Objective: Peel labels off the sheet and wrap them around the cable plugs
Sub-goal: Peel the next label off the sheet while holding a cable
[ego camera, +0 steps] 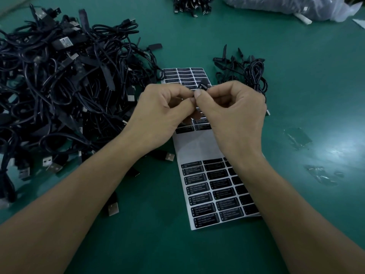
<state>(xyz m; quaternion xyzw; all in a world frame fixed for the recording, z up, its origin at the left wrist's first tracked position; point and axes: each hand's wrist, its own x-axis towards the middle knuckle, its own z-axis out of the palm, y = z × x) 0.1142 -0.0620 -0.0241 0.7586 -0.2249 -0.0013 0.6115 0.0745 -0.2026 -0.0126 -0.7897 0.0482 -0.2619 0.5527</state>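
Label sheet (195, 145) flat on green table (306, 86), left hand (164, 113) and right hand (233, 113) above sheet middle, both pinching one small black cable plug (202, 87) at fingertips, cable pile (59, 86) left of sheet, smaller bundle (250, 74) right of it.

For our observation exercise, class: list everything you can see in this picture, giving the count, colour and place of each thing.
table: one, green, under everything.
large cable pile: one, black with silver USB ends, left.
small cable pile: one, black, right of the sheet's far end.
far cable bunch: one, black, top edge.
plastic bag: one, greyish clear, top right.
label sheet: one, white backing with black labels, centre, with a bare stretch in its middle.
plastic scraps: a few, clear, on the table at right.
plug: one, black, held above the sheet.
left hand: one, pinches the plug.
right hand: one, pinches the plug from the other side.
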